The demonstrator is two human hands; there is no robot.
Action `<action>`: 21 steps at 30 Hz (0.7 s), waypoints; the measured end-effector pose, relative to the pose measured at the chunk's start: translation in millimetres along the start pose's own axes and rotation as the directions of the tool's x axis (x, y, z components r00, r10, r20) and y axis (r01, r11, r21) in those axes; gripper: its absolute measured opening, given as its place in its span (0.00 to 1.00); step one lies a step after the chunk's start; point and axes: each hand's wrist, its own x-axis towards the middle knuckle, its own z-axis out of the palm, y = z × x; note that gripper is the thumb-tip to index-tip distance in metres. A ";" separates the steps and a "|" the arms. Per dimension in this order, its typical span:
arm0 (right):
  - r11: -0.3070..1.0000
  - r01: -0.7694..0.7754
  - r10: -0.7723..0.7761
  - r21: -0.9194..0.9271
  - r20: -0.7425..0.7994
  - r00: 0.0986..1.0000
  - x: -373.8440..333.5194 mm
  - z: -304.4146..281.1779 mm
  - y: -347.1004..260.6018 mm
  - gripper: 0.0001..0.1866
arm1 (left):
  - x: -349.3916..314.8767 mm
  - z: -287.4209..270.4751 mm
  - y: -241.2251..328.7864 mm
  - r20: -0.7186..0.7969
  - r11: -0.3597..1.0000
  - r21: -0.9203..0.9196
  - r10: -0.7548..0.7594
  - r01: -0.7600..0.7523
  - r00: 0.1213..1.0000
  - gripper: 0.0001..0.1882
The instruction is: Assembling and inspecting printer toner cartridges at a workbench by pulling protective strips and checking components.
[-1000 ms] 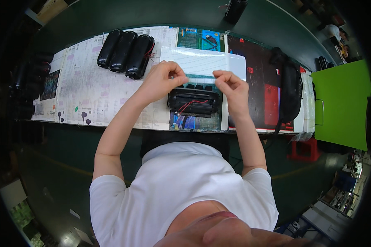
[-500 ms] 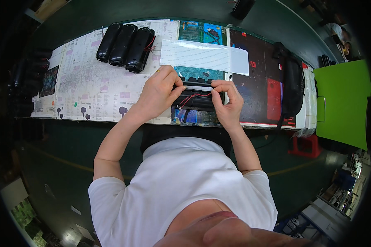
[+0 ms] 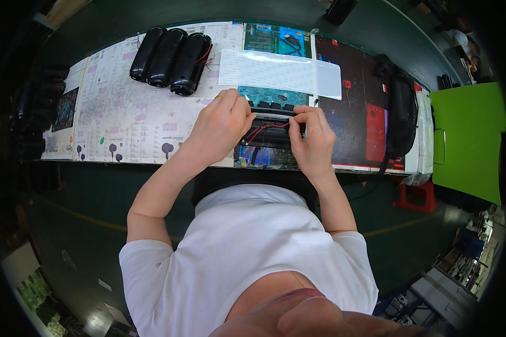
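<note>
Seen from here, a pale strip (image 3: 272, 116) runs along the 12 o'clock side of a black casing (image 3: 276, 138), the left hand (image 3: 222, 128) pinching its 9 o'clock end, the right hand (image 3: 314, 136) its 3 o'clock end. It looks feather-light, limp and easily creased, so those ends seem the place to hold. The casing seems stiff plastic, better gripped by its sides, clear of the thin red wires (image 3: 257, 133). At its 12 o'clock lies a glossy white sheet (image 3: 267, 72); at 10, smooth, rounded black cylinders (image 3: 168, 58) on the scuffed surface (image 3: 107, 101).
</note>
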 end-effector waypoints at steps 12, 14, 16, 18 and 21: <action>0.949 0.179 -0.078 -0.258 0.359 0.930 31.5 -26.3 -12.7 0.12 | -20.8 -9.5 -21.5 0.152 0.931 -0.315 -0.145 0.187 0.978 0.33; 0.881 0.385 -0.233 -0.274 0.456 0.859 41.1 -24.5 -13.8 0.12 | -28.3 -4.9 -26.8 0.141 0.957 -0.287 -0.003 0.044 0.990 0.39; 0.859 0.445 -0.278 -0.253 0.501 0.820 47.4 -11.8 -18.2 0.14 | -26.7 0.1 -29.4 0.234 0.886 -0.437 -0.055 0.155 0.971 0.41; 0.837 0.519 -0.359 -0.175 0.540 0.761 54.8 6.6 -25.8 0.17 | -24.9 -0.5 -30.5 0.236 0.885 -0.439 -0.052 0.154 0.970 0.41; 0.846 0.531 -0.439 -0.051 0.499 0.747 58.7 33.4 -41.6 0.14 | -25.6 0.4 -29.8 0.282 0.875 -0.436 -0.089 0.211 0.955 0.41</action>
